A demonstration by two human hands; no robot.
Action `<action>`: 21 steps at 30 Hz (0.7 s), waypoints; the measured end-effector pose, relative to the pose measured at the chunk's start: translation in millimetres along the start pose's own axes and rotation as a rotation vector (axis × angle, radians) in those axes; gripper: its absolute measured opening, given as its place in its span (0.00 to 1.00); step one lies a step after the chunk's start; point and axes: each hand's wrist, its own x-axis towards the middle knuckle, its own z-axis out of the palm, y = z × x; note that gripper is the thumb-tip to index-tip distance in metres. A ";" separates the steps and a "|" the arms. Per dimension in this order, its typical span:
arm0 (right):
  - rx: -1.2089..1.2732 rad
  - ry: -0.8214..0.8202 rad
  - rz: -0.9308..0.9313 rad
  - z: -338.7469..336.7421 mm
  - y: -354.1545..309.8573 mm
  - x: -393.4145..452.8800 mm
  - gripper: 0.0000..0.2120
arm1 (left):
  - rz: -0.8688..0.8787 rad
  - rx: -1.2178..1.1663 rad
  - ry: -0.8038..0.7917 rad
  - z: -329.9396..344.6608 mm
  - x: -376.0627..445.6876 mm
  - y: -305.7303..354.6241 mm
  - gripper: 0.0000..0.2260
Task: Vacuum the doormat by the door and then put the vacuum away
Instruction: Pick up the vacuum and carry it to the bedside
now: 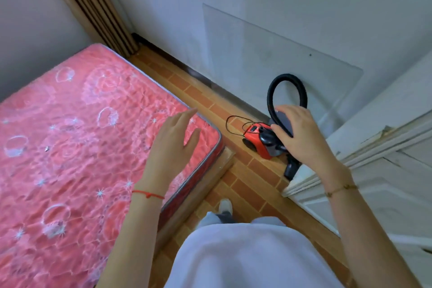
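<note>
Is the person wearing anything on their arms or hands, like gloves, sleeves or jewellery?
No gloves, and no sleeves reach the forearms. The left hand has a thin red string bracelet knotted around its wrist. The right hand has a slim brownish cord bracelet with small beads or charms. No rings are visible.

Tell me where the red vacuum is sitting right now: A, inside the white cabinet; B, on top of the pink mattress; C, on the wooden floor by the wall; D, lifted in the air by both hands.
C: the red vacuum sits on the wooden floor near the wall, beyond the pink mattress.
</note>
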 end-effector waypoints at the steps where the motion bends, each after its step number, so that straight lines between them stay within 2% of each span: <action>1: -0.002 0.020 0.024 1.3 -1.8 4.3 0.22 | 0.028 -0.005 -0.015 -1.0 13.0 -5.7 0.21; 13: -0.020 0.137 0.307 14.2 11.8 16.5 0.24 | 0.256 -0.099 -0.181 24.2 113.4 -26.3 0.20; 21: -0.001 0.135 0.441 27.3 41.4 28.4 0.25 | 0.339 -0.108 -0.252 54.4 158.4 -18.7 0.19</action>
